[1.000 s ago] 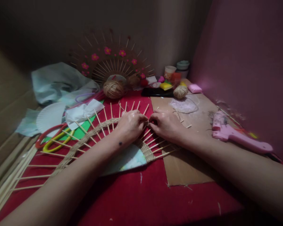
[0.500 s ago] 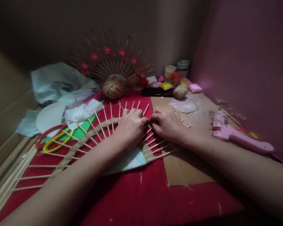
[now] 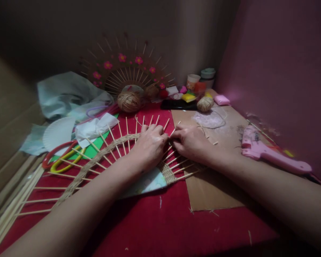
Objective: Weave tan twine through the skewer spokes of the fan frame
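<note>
Turned left hand more knuckles-up since a second ago, beside right hand; curled both over woven fan on red surface, cannot tell grip. Keep sticks evenly spread, tension steady.

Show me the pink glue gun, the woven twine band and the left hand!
Pink glue gun (image 3: 273, 158): head view, middle of its handle.
Woven twine band (image 3: 96, 157): head view, its left curve.
Left hand (image 3: 150, 145): head view, back of the hand.
</note>
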A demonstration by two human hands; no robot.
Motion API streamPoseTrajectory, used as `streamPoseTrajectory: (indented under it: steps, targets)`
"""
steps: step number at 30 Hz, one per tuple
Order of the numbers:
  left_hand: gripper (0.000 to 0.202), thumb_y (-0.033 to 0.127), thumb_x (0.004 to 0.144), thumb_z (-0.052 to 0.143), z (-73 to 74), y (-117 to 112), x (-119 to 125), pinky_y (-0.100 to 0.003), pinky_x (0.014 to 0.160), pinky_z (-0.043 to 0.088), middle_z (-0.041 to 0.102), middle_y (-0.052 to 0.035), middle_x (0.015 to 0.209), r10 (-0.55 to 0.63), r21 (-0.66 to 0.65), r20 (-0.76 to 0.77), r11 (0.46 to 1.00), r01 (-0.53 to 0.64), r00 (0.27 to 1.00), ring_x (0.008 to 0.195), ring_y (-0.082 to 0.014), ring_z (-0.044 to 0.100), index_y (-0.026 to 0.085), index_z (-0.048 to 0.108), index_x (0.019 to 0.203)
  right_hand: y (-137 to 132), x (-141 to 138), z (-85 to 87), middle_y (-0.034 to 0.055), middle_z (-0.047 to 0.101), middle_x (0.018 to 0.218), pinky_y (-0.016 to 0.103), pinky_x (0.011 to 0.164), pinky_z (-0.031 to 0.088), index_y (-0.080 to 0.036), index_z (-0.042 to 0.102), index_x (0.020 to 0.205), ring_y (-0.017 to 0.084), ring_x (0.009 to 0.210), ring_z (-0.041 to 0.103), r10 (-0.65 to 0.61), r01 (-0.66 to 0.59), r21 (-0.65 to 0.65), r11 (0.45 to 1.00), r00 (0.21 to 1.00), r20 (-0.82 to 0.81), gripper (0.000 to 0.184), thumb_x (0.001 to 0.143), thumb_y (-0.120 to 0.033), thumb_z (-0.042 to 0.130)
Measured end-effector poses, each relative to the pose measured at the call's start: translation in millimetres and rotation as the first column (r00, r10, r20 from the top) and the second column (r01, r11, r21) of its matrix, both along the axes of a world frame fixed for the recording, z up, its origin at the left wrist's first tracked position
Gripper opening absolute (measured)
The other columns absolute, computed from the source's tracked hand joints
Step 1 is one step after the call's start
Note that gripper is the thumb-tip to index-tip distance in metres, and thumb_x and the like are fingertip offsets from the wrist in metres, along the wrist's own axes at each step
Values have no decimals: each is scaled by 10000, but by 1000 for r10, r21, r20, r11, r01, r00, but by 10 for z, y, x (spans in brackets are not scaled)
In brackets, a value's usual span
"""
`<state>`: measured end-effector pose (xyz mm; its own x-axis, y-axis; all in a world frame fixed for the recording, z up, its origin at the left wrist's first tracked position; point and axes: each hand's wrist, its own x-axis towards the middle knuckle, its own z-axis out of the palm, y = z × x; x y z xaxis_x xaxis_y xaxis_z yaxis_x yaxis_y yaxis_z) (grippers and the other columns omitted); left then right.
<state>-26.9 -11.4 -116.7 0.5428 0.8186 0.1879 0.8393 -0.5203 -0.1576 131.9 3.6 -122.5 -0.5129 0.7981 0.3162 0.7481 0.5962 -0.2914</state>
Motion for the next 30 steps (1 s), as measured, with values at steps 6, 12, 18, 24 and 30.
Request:
streamPoseTrajectory:
  steps: [6,12,18,24,30]
  targets:
    - [225,212,861,452,30,22,-20,-367,718,293,565,-67,822,50,28,125,998,-54,991,793,-213,474,209,675,885,-9,6,-2,50,610,814,264,543,270,-187,708,774,122,631,484,0,0,11,1000,1000,23,208,773,-204,501]
    - [245,202,866,440,67,-8,-28,-370,708,289,555,-76,825,66,14,104,998,-68,992,811,-230,472,218,675,932,-15,22,1,59,593,796,262,584,319,-160,696,757,124,644,497,20,-20,-17,1000,1000,-14,213,774,-170,484]
    - [223,222,868,457,36,-14,-25,-359,698,274,537,-60,791,39,29,79,999,-41,996,787,-215,460,225,676,828,8,34,-15,71,621,800,253,679,393,-123,699,789,138,720,557,35,-40,-35,999,987,-155,227,751,-107,476]
    - [219,191,859,454,40,-23,-25,-368,702,275,551,-65,808,16,38,27,999,-17,1000,803,-225,455,219,671,869,-2,37,-7,65,622,791,256,674,402,-133,700,781,138,714,557,35,-42,-33,999,983,-178,210,746,-115,494]
    - [244,197,872,428,17,-30,-16,-372,705,283,555,-74,822,24,9,19,1000,-24,1000,809,-231,462,211,664,931,-15,34,3,49,613,794,251,645,384,-171,715,770,135,697,547,35,-46,-76,996,990,-138,201,748,-124,521]
